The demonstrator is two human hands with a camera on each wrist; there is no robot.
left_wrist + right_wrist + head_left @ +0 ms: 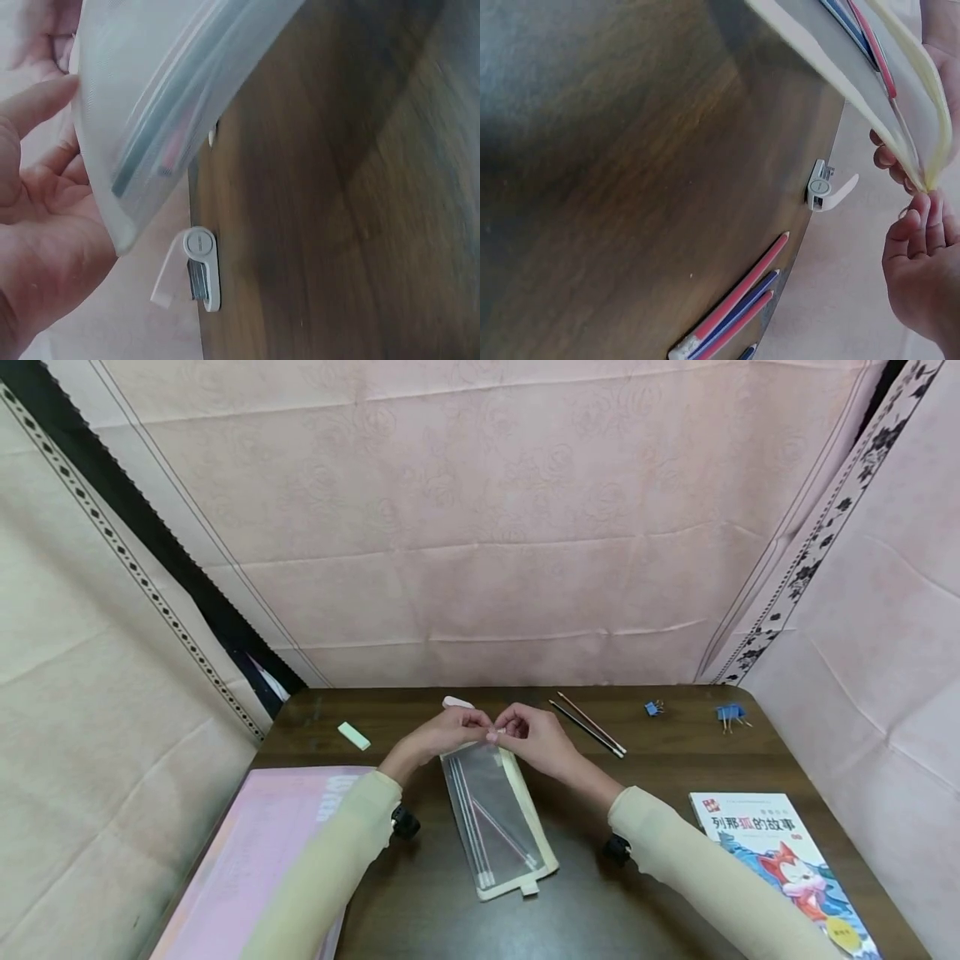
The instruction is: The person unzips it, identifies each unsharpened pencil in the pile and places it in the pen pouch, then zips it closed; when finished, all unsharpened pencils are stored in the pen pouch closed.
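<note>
A see-through mesh pencil pouch (pixel 498 814) with pale yellow trim hangs slantwise between both hands, its far end raised. Long pencils or pens (pixel 874 56) show inside, some red and some dark blue. My left hand (pixel 453 731) pinches the pouch's far end near its left corner. Close beside it, my right hand (pixel 536 739) pinches the same end between thumb and fingers. The right wrist view shows the right fingertips (pixel 930 199) at the tip where the yellow edges meet. In the left wrist view, the left hand (pixel 52 247) lies along the mesh edge.
Pencils (pixel 588 727) lie right of the hands, with blue binder clips (pixel 654 709) farther right. A small white hinged tool (pixel 199 262) sits by the back edge. A pale green bar (pixel 353 736) and a pink-purple folder (pixel 292 860) are left; a fox storybook (pixel 787 868) lies right.
</note>
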